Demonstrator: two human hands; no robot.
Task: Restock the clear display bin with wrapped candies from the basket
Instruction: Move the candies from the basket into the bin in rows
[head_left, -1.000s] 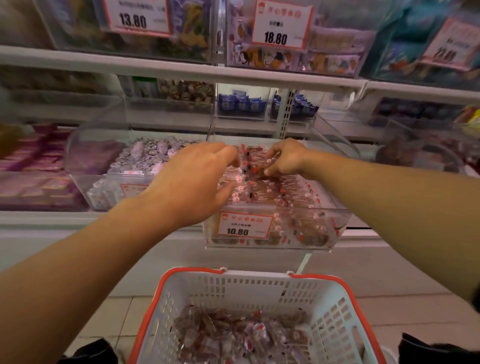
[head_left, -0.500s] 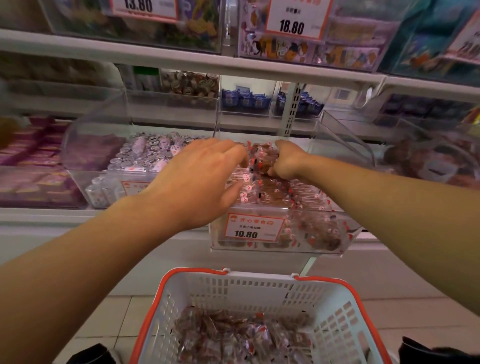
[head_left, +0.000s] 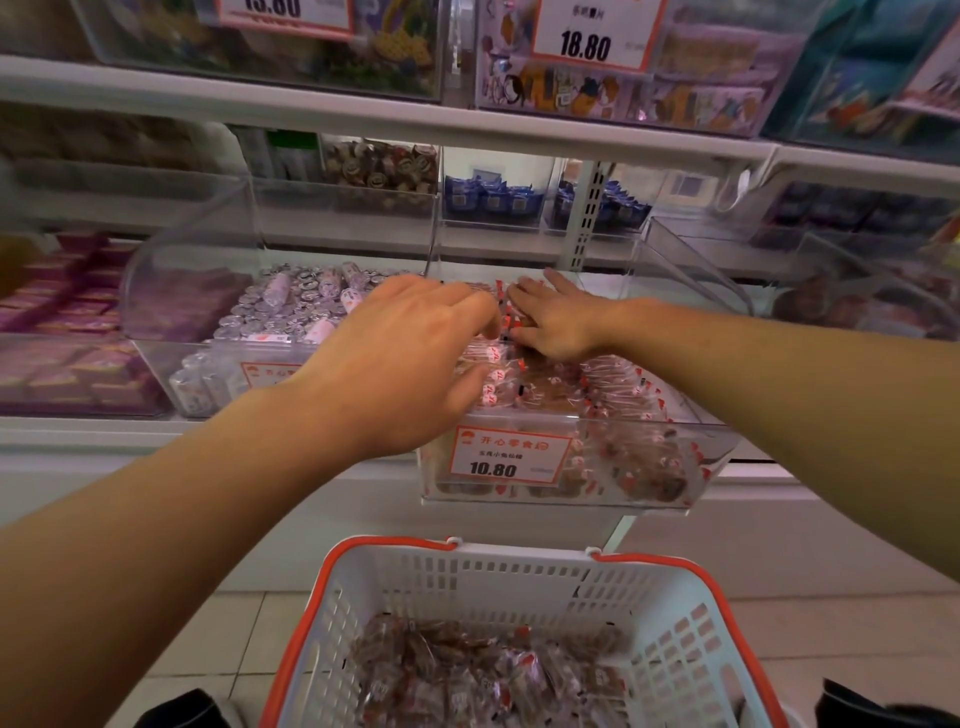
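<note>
Nearest the camera, the white basket (head_left: 670, 644) with its orange rim sits on the floor below the shelf, a good layer of wrapped candies (head_left: 467, 675) lying across its bottom, so by my judgement plenty of stock remains to be moved; above it, the clear display bin (head_left: 623, 488) juts out from the shelf edge with a 10.80 price tag (head_left: 506, 457) on its front wall, and it looks well filled, the pile reaching close to the front lip; that is where trouble could come, since any sweeping or pressing toward the front may push pieces over the low lip, to fall into the basket or onto the floor tiles; the slippery wrappers would make such a slide easy; the left hand (head_left: 400, 358) hovers over the left part of the bin, fingers loosely bent and slightly apart, tips just touching the candy heap, holding nothing that I can see; farther back, the right hand (head_left: 550, 322) lies flat on the pile toward the rear, fingers straight and spread, pressing the candies down; the sweets lie directly under both sets of fingertips; beside it a neighbouring bin (head_left: 171, 312) holds silver-wrapped sweets, which stray pieces could mix into.
</note>
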